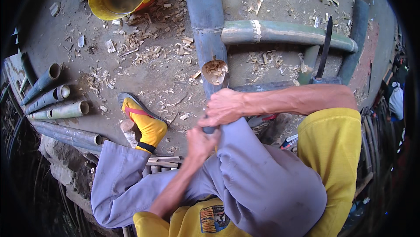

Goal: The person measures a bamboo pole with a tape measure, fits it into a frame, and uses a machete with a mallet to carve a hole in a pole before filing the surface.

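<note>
A thick grey-green bamboo pole runs down toward me, with an opening cut near its near end and pale shavings inside. Just below that opening, my right hand is closed, its fingers curled over a dark handle. My left hand is lower, beside my raised knee, and wraps round the same handle; it is slightly blurred. Whatever the handle belongs to is hidden by my hands.
A green bamboo length joins the pole from the right. A dark-bladed knife stands upright beyond my right forearm. Cut bamboo tubes lie at left. A yellow bucket holds murky liquid at the far left. Shavings litter the ground.
</note>
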Motion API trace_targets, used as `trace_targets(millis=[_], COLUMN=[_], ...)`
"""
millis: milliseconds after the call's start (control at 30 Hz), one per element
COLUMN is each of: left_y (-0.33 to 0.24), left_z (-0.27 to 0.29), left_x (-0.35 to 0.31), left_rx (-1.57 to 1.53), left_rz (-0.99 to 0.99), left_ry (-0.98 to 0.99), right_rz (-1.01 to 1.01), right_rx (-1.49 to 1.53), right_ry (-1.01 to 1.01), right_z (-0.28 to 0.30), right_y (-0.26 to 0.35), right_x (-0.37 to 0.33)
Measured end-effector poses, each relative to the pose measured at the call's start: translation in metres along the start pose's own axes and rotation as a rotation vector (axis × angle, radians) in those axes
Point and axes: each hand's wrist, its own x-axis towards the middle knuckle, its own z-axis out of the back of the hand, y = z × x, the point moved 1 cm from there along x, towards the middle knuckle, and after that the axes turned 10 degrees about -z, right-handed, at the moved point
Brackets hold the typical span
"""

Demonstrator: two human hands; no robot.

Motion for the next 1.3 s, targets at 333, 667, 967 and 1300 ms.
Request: trace_targets(millis=[333,667,967,1300], left_y=[-0.005,-0.214,-0.058,-0.043], left_z=[0.092,0.124,0.148,0.011], left_x=[0.04,0.11,0.012,0.033], left_rx=[0.434,1.535,0.452,-0.575], left_rz=[-0.565,-1.057,-0.195,-0.28], left_ry=[-0.345,0.298,0.163,0.449], right_rz=[-0.308,-0.633,-0.522,-0.861], right_rx=[-0.076,0.534,0.181,0.867], right_ry=[-0.577,-1.543,-1.271,-1.218], right_z=[0.025,0.041,0.034,-0.074], right_y=[0.006,-0.018,0.051,0.069], right_x=[0.04,0.013,-0.048,-0.077])
